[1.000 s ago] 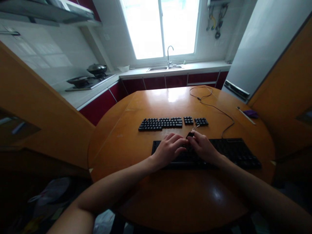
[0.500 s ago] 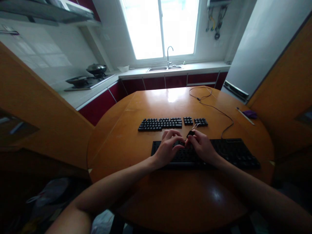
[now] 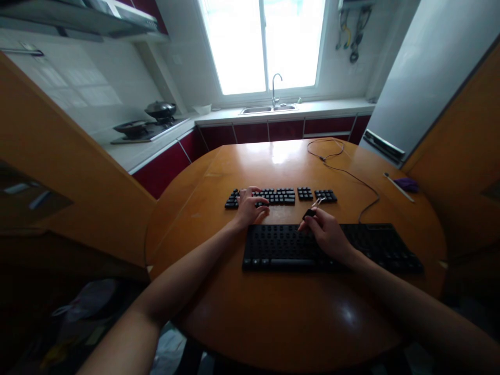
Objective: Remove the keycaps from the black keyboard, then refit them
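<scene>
Kitchen, sink under window, pans on hob, range hood above

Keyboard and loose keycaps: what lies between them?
In the head view, a strip of table lies between keyboard and keycaps, partly hidden by the left hand and the right hand with its black piece and wire tool.

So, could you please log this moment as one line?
left grip: at keycaps, hold unclear | right grip: holding wire-pronged tool over keyboard | keyboard: on table
</scene>
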Demonstrator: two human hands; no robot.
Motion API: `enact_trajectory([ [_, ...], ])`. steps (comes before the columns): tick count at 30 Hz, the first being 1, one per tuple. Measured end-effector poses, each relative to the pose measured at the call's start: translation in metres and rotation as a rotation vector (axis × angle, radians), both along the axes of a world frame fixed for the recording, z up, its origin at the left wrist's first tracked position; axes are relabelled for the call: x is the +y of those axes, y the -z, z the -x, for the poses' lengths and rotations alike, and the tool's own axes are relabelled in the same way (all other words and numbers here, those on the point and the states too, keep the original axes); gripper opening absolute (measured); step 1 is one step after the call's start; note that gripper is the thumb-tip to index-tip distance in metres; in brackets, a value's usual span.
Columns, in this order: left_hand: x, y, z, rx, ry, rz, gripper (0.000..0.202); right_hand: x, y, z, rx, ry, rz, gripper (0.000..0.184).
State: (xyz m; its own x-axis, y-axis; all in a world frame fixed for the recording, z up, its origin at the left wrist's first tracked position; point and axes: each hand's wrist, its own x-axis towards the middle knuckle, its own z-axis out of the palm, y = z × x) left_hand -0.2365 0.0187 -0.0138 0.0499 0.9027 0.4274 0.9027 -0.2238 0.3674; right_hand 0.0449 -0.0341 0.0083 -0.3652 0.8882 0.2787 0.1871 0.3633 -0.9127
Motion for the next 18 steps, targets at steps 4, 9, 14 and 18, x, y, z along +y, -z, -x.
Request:
enact_trajectory([
  [4,0.0003,0.0030,0.0005,0.016,-0.019,0.020,0.012,-0.0005,-0.0013,-0.0006,-0.021,0.000,-0.007,0.026],
  [9,0.0012,0.0055,0.0049,0.019,-0.026,0.007,0.016,-0.0011,-0.0024,-0.0010,-0.033,-0.009,-0.014,0.024],
  [14,0.0032,0.0089,0.0076,0.016,-0.039,-0.006,0.017,-0.0014,-0.0035,-0.0015,-0.032,0.000,-0.028,0.023],
  [18,0.0039,0.0094,0.0081,0.017,-0.052,-0.006,0.021,-0.0011,-0.0033,-0.0019,-0.030,0.000,-0.035,0.024],
])
